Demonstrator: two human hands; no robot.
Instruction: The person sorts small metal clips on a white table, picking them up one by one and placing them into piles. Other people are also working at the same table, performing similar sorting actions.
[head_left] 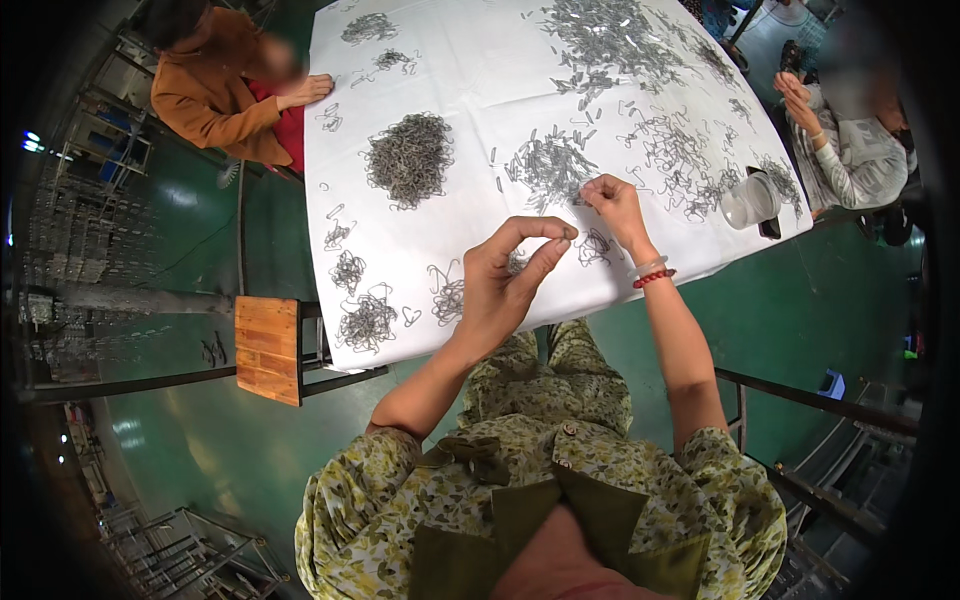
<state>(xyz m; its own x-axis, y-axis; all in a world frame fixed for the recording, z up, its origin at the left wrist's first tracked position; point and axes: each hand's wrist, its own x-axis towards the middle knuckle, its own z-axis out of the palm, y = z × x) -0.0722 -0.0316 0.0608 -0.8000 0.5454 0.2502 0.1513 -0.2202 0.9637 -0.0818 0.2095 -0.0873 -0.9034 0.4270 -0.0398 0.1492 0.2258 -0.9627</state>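
My left hand (498, 278) is raised over the near edge of the white-covered table (480, 110). Its thumb and forefinger pinch a small dark piece, too small to make out. Close to the right of it, my right hand (622, 212) has its fingertips pressed together at the edge of a pile of short grey metal strips (545, 165); what they hold, if anything, cannot be seen. A small heap of bent wire hooks (594, 246) lies between my hands. Another heap of wire hooks (449, 302) is partly beside my left wrist.
A dense pile of hooks (410, 160) lies left of centre, with smaller heaps (367, 322) along the left edge. Loose hooks (680, 160) and a clear plastic cup (750, 202) are at right. Two people sit at the table's sides. A wooden stool (268, 350) stands at the left corner.
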